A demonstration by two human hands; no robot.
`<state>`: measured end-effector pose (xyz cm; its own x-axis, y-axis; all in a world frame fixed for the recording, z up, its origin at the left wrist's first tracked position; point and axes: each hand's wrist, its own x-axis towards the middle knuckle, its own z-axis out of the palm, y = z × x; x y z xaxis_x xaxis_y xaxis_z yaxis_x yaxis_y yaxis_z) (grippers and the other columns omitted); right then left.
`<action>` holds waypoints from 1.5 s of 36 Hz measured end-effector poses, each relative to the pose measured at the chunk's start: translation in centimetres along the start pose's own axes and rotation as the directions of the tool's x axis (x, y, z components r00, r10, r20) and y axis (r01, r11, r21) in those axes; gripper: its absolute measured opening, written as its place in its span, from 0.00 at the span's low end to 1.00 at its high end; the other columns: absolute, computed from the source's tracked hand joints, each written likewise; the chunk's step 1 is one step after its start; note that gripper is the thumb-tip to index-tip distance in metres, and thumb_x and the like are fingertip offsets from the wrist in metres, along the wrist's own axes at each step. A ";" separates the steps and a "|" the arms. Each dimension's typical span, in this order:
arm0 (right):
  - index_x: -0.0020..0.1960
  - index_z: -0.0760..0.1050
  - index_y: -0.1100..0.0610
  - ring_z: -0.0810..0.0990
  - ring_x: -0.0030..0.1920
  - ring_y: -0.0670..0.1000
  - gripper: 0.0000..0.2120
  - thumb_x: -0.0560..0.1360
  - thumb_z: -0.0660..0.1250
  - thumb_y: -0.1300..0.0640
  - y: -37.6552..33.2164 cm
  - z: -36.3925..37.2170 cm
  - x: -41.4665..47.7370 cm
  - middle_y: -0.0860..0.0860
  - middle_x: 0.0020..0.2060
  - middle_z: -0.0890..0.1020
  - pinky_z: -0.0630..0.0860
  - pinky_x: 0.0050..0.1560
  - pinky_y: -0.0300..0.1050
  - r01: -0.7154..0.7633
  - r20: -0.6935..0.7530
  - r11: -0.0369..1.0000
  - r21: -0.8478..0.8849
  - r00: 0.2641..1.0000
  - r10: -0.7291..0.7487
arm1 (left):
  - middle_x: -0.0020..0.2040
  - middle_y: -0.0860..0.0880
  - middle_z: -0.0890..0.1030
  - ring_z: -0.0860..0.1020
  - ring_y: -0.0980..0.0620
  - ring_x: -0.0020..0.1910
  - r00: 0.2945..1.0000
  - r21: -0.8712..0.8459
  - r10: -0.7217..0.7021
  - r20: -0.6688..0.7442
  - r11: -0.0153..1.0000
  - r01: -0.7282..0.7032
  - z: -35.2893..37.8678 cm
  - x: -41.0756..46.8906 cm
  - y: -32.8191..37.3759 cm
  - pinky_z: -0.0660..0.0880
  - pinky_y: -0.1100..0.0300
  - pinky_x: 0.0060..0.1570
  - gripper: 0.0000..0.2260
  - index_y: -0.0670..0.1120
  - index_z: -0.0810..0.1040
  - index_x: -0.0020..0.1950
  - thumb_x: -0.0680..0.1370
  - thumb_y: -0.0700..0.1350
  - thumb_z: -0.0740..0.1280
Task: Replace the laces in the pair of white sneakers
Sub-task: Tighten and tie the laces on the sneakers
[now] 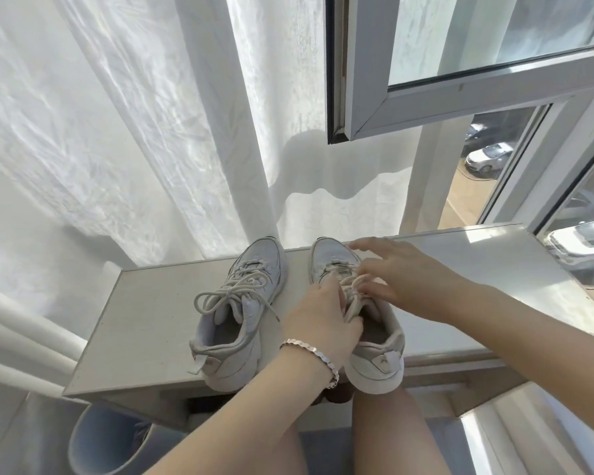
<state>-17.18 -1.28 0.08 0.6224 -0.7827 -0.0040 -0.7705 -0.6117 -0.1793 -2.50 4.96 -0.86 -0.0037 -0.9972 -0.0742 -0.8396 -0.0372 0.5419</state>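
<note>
Two white sneakers stand side by side on a pale windowsill (144,323), toes towards the curtain. The left sneaker (240,313) has its beige laces tied in a bow (227,293). My left hand (319,320), with a silver bracelet on the wrist, grips the right sneaker (374,351) at its tongue and inner collar. My right hand (398,275) lies over that shoe's lacing, thumb and forefinger pinching the beige lace (354,286), other fingers spread. My hands hide most of the right shoe's laces.
A white sheer curtain (117,132) hangs behind the sill. An open window sash (426,97) juts out above the right side, with parked cars far below outside. A pale blue bin (103,440) stands under the sill at the left. My bare knees are below the shoes.
</note>
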 end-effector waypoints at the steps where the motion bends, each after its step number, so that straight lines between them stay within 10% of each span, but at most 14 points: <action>1: 0.60 0.75 0.54 0.63 0.69 0.50 0.14 0.80 0.57 0.49 0.2 -0.1 0.1 0.48 0.71 0.64 0.56 0.66 0.41 -0.011 0.008 1.000 0.006 1.000 0.011 | 0.42 0.52 0.74 0.73 0.51 0.43 1.000 -0.056 0.002 -0.003 0.998 -0.003 0.0 0.1 -0.4 0.70 0.59 0.42 0.07 0.49 0.67 0.44 0.74 0.47 0.65; 8: 0.47 0.70 0.55 0.70 0.45 0.48 0.09 0.81 0.54 0.53 0.2 0.1 -0.5 0.46 0.42 0.70 0.61 0.43 0.38 -0.088 0.026 0.961 0.263 0.996 0.084 | 0.29 0.48 0.77 0.75 0.54 0.27 0.991 -0.590 -0.044 0.128 0.800 0.112 -1.1 0.2 -1.7 0.79 0.61 0.34 0.06 0.43 0.76 0.37 0.73 0.38 0.71; 20: 0.36 0.66 0.49 0.72 0.35 0.49 0.14 0.81 0.55 0.51 -0.8 1.7 0.2 0.48 0.31 0.75 0.67 0.38 0.43 -0.276 -0.135 0.730 0.625 0.883 0.449 | 0.34 0.43 0.78 0.75 0.55 0.29 0.964 -0.737 -0.138 0.225 0.623 0.262 -1.1 1.0 -2.3 0.77 0.66 0.34 0.04 0.42 0.79 0.38 0.72 0.38 0.71; 30: 0.47 0.66 0.57 0.71 0.36 0.55 0.13 0.82 0.50 0.49 -1.9 3.4 -0.2 0.48 0.30 0.70 0.63 0.35 0.47 -0.347 -0.304 0.849 0.398 0.824 0.479 | 0.34 0.50 0.79 0.77 0.53 0.36 0.998 -0.535 0.064 0.002 0.843 -0.053 -1.6 2.4 -2.2 0.77 0.58 0.43 0.08 0.50 0.76 0.37 0.74 0.39 0.69; 43: 0.48 0.59 0.52 0.70 0.40 0.52 0.14 0.79 0.48 0.41 -3.9 4.3 -0.5 0.48 0.42 0.72 0.64 0.38 0.45 -0.445 -0.228 0.823 0.352 0.812 0.537 | 0.36 0.51 0.74 0.76 0.48 0.39 0.996 -0.468 -0.018 -0.089 0.883 -0.026 -0.5 3.6 -2.4 0.77 0.45 0.47 0.09 0.52 0.68 0.39 0.78 0.46 0.64; 54: 0.31 0.58 0.50 0.67 0.26 0.44 0.19 0.79 0.60 0.54 -2.9 4.1 -0.4 0.46 0.22 0.64 0.62 0.29 0.35 -0.088 -0.405 0.747 0.658 0.796 0.451 | 0.32 0.51 0.69 0.69 0.61 0.21 0.986 -0.680 -0.084 -0.147 0.732 -0.039 0.8 3.9 -3.2 0.69 0.70 0.23 0.08 0.47 0.70 0.40 0.79 0.41 0.63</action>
<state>-14.61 1.31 -3.46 0.0924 -0.9449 0.3140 -0.5401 -0.3125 -0.7815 -0.29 1.28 -3.58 0.1463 -0.9892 0.0045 -0.2447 -0.0318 0.9691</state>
